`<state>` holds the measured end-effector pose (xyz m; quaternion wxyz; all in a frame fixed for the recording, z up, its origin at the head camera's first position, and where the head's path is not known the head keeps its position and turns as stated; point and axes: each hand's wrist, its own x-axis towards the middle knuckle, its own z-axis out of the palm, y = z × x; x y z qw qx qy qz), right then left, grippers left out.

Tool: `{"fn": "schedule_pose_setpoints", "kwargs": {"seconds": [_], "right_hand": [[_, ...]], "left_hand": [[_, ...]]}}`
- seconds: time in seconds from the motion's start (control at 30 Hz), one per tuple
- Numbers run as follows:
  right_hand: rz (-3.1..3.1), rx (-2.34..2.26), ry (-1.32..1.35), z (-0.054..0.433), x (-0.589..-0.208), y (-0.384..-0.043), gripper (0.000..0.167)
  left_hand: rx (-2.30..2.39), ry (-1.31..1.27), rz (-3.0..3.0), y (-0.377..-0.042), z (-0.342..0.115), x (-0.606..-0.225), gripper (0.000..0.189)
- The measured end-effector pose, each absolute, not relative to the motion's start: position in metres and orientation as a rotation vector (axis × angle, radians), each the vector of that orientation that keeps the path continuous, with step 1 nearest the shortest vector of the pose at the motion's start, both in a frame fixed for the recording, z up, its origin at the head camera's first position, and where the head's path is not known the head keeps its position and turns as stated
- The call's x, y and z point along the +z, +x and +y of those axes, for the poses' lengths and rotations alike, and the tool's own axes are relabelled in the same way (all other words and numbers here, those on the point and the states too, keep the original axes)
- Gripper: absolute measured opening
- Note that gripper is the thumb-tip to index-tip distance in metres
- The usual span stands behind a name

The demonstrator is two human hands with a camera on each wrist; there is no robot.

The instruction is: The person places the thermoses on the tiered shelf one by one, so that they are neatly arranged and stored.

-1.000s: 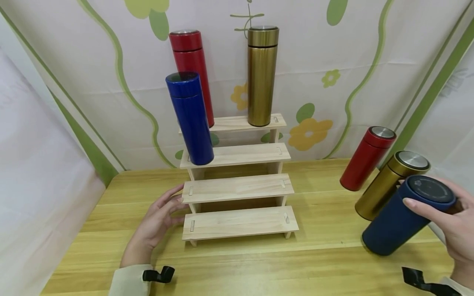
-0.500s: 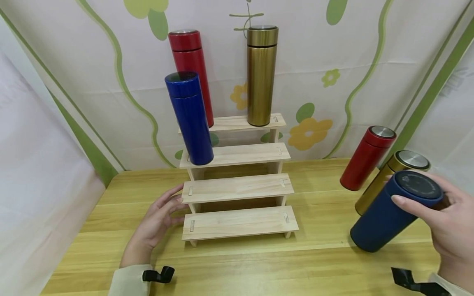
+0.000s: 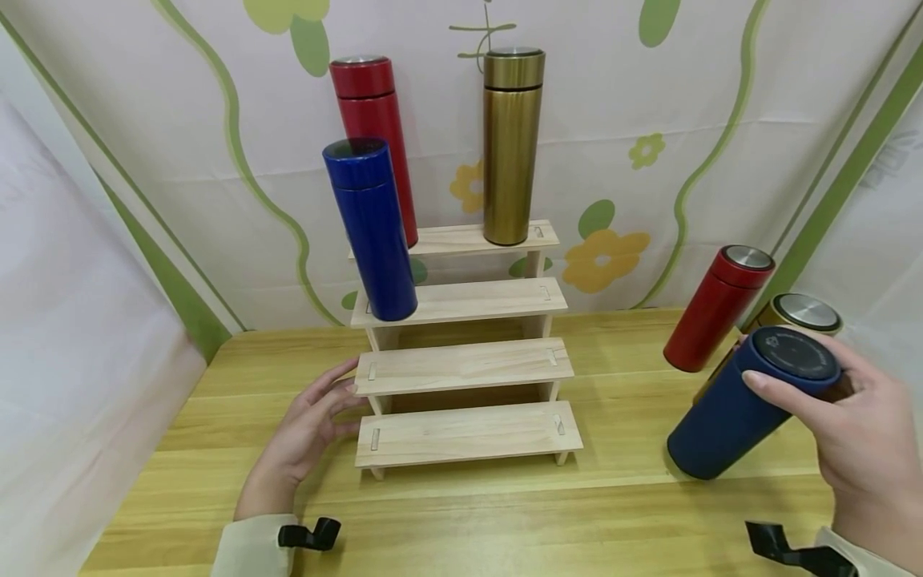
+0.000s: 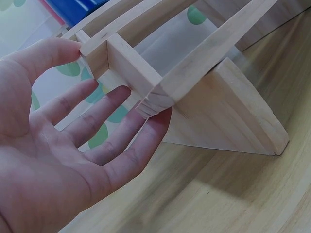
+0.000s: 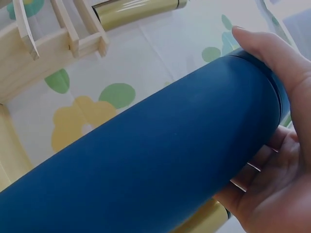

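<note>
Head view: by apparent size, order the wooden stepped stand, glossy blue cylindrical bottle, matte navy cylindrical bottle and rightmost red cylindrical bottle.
1. Wooden stand
2. Navy bottle and glossy blue bottle: close, order unsure
3. Rightmost red bottle

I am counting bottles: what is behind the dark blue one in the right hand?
A gold bottle: its top shows in the head view; the dark blue bottle hides most of its body.

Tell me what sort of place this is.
Probably a staged tabletop set, perhaps a mock display corner: flower-printed sheeting closes off the back of a wooden table, which bears a stepped wooden rack.
</note>
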<state>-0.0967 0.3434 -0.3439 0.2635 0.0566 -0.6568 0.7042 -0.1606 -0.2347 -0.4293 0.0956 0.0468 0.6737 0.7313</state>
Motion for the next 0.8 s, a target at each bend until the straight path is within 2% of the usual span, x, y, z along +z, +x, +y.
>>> {"fn": "schedule_pose_setpoints", "kwargs": {"seconds": [0.47, 0.8], "right_hand": [[-1.783, 1.904, 0.045, 0.323, -0.346, -0.109, 0.063], [-1.753, 1.927, -0.177, 0.314, -0.347, -0.119, 0.065]], "left_hand": [[2.169, 0.133, 1.994, -0.161, -0.235, -0.430, 0.056], [2.162, 0.120, 1.999, -0.162, -0.235, -0.430, 0.056]]}}
